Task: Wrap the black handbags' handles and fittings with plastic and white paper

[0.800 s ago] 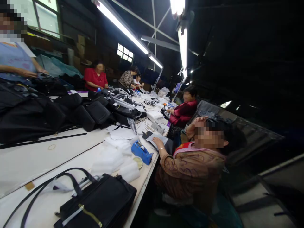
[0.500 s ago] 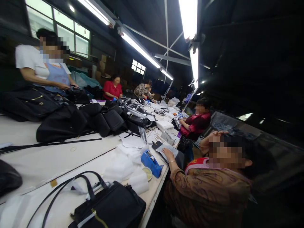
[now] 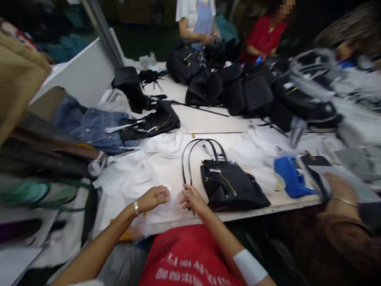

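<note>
My left hand [image 3: 154, 198] is over the near table edge, its fingers curled together. Whatever may be in them is blurred. Just to the right, my right hand [image 3: 193, 199] has loosely bent fingers that look apart. It overlaps the long thin strap of a black handbag [image 3: 235, 186]; whether it touches the strap I cannot tell. The handbag lies on the table with a gold zip and two raised handles [image 3: 218, 149]. Pale, see-through material [image 3: 175, 204] shows blurred between my hands. White wrapping sheets [image 3: 131, 182] are spread left of them.
A blue tape dispenser [image 3: 290, 176] stands right of the handbag. Beside it a co-worker's hand [image 3: 341, 186] rests on a grey sheet. Black bags [image 3: 256, 93] are piled across the table, with a denim garment [image 3: 95, 125] at left. Two people stand at the far side.
My view has swung left and down from the room and the co-worker at right. Both my hands, previously out of sight, now appear by the handbag.
</note>
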`<state>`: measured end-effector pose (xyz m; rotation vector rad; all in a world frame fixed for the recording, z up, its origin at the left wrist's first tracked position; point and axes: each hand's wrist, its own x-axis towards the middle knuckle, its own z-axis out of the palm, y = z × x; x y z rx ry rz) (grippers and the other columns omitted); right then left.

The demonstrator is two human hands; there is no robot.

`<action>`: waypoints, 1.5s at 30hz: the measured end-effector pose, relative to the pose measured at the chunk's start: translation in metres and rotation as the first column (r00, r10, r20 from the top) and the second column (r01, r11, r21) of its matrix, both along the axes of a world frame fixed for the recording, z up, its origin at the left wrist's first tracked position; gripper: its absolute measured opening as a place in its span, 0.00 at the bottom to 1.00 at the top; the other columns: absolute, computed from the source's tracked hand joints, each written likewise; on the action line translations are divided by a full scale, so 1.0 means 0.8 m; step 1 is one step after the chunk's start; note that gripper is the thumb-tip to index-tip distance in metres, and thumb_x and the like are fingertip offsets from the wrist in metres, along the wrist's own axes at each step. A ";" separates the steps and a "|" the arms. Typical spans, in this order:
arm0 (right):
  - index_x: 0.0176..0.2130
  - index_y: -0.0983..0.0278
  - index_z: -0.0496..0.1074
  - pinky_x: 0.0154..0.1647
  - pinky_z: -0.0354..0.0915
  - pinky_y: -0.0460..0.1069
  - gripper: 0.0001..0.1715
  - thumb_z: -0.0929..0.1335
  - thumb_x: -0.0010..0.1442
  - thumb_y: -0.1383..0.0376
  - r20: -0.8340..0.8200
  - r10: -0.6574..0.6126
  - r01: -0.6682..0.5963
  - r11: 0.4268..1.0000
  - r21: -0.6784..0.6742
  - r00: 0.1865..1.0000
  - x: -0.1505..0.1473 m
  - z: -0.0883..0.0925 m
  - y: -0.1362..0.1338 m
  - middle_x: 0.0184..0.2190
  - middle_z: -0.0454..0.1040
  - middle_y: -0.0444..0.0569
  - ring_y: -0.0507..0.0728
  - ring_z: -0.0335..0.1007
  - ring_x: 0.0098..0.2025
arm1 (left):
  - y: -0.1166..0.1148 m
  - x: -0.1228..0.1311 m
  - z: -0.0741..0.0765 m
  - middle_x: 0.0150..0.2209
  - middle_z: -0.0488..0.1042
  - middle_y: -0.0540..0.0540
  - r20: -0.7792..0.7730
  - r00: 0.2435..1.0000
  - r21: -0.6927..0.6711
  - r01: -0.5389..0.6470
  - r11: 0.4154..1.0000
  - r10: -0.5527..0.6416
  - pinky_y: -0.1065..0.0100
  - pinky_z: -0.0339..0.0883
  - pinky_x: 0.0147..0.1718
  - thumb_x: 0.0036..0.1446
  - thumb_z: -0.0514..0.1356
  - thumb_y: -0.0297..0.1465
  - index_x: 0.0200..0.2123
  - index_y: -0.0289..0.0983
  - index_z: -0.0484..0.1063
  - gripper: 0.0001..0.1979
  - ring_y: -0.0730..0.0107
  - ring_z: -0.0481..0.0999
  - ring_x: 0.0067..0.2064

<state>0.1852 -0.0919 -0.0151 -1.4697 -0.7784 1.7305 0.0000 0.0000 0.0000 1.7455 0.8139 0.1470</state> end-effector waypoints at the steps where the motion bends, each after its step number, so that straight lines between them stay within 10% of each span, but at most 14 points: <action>1: 0.53 0.61 0.60 0.25 0.66 0.45 0.29 0.66 0.56 0.51 -0.092 -0.016 0.012 0.999 -0.045 0.996 -0.004 -0.008 -0.001 0.37 0.71 0.49 0.52 0.70 0.31 | -0.014 -0.020 -0.003 0.35 0.73 0.48 -0.022 0.999 -0.011 -0.026 1.000 0.026 0.62 0.65 0.44 0.55 0.59 0.36 0.33 0.34 0.72 0.10 0.66 0.71 0.40; 7: 0.31 0.65 0.69 0.20 0.58 0.42 0.17 0.69 0.50 0.53 -0.064 -0.032 0.034 0.999 0.027 0.997 -0.015 -0.017 -0.008 0.27 0.73 0.46 0.48 0.63 0.22 | -0.027 -0.031 -0.007 0.32 0.72 0.49 0.020 0.996 -0.014 -0.084 0.996 0.084 0.67 0.62 0.41 0.52 0.59 0.32 0.29 0.36 0.72 0.05 0.67 0.70 0.37; 25: 0.24 0.62 0.65 0.23 0.56 0.44 0.18 0.65 0.56 0.53 0.390 -0.071 -0.024 0.972 0.235 0.918 -0.015 -0.003 -0.017 0.18 0.67 0.41 0.50 0.61 0.21 | -0.046 -0.008 0.043 0.54 0.68 0.46 0.064 0.987 0.037 -0.148 0.988 0.146 0.60 0.56 0.52 0.51 0.60 0.28 0.28 0.38 0.73 0.01 0.60 0.66 0.52; 37: 0.21 0.62 0.60 0.22 0.51 0.44 0.20 0.64 0.56 0.52 0.492 -0.150 0.030 0.970 0.243 0.858 -0.018 -0.003 -0.021 0.15 0.59 0.38 0.49 0.55 0.20 | -0.071 0.011 -0.006 0.44 0.73 0.43 0.197 0.927 -0.262 -0.264 0.928 0.319 0.62 0.59 0.50 0.52 0.60 0.31 0.30 0.35 0.71 0.04 0.61 0.70 0.48; 45: 0.22 0.61 0.60 0.22 0.53 0.44 0.19 0.63 0.56 0.52 0.438 -0.102 0.016 0.981 0.196 0.893 -0.019 -0.018 -0.022 0.15 0.63 0.38 0.50 0.60 0.19 | -0.078 0.008 -0.007 0.36 0.75 0.46 0.154 0.900 -0.241 -0.365 0.899 0.407 0.66 0.63 0.43 0.56 0.58 0.35 0.33 0.36 0.70 0.08 0.66 0.72 0.40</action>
